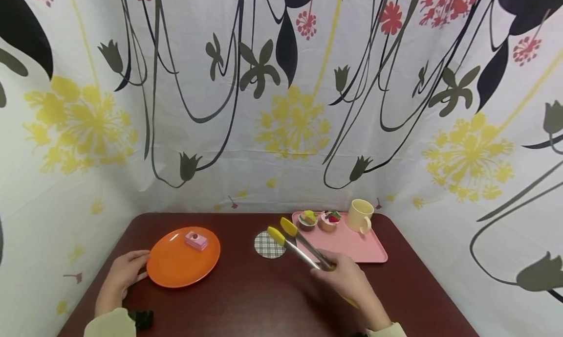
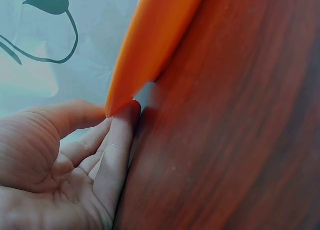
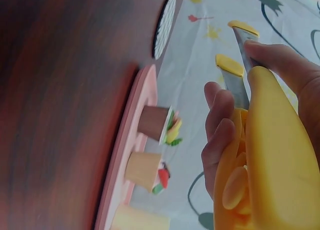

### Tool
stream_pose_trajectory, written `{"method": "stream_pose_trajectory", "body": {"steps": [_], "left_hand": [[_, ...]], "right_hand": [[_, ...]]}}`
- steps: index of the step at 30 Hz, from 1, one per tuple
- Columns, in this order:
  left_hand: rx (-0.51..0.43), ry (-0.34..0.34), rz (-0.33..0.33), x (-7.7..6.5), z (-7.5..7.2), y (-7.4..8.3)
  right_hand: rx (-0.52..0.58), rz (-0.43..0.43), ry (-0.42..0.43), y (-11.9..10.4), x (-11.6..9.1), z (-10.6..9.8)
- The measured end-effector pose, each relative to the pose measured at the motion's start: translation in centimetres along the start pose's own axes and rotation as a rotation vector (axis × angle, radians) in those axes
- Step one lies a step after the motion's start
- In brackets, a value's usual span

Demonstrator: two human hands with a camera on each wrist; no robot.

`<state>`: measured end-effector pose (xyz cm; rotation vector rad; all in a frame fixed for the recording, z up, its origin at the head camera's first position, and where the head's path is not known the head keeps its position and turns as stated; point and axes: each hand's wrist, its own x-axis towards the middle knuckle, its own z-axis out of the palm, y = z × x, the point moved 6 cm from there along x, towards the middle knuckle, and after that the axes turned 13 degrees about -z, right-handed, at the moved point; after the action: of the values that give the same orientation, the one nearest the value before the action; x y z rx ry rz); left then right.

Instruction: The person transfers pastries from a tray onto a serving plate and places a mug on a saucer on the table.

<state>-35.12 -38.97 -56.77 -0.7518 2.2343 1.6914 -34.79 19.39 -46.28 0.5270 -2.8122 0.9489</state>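
Observation:
My left hand (image 1: 127,272) pinches the left rim of an orange plate (image 1: 173,263); in the left wrist view the thumb lies on top and a finger (image 2: 120,145) underneath. A small pink cake slice (image 1: 196,240) sits on the plate toward its far side. My right hand (image 1: 340,276) grips yellow-handled tongs (image 3: 275,150) with metal arms. Their two yellow tips (image 1: 281,230) stand apart with nothing between them, above the table near a round checked coaster (image 1: 270,245) and the pink tray's left edge.
On the pink tray (image 1: 347,249) at the back right stand two toy cupcakes, one with yellow topping (image 1: 308,220), one with a red berry (image 1: 330,221), and a cream mug (image 1: 360,215). The dark wood table (image 1: 246,303) meets a flower-patterned curtain (image 1: 272,131).

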Motion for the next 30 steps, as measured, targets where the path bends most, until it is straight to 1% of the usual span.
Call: {"method": "stream_pose_trajectory", "body": {"steps": [6,8,11,16,24,30], "left_hand": [[0.000,0.021,-0.002,0.2,-0.3,-0.2],[-0.002,0.016,-0.003,0.3,-0.4,-0.3],[-0.007,0.002,-0.010,0.5,-0.1,-0.2],[-0.011,-0.002,-0.015,0.4,-0.2,-0.2],[-0.002,0.006,0.001,0.2,-0.1,0.0],[-0.011,0.007,0.004,0.0,0.0,0.2]], "right_hand": [[-0.016,0.040,0.008,1.6,-0.9,-0.7],[-0.021,0.052,0.006,2.2,-1.2,-0.9],[-0.037,0.095,0.006,3.2,-1.8,-1.4],[-0.070,0.150,0.000,4.5,-2.3,-1.9],[-0.129,0.188,-0.022,5.8,-2.6,-2.3],[-0.164,0.211,-0.017,6.5,-2.8,-2.6]]}}
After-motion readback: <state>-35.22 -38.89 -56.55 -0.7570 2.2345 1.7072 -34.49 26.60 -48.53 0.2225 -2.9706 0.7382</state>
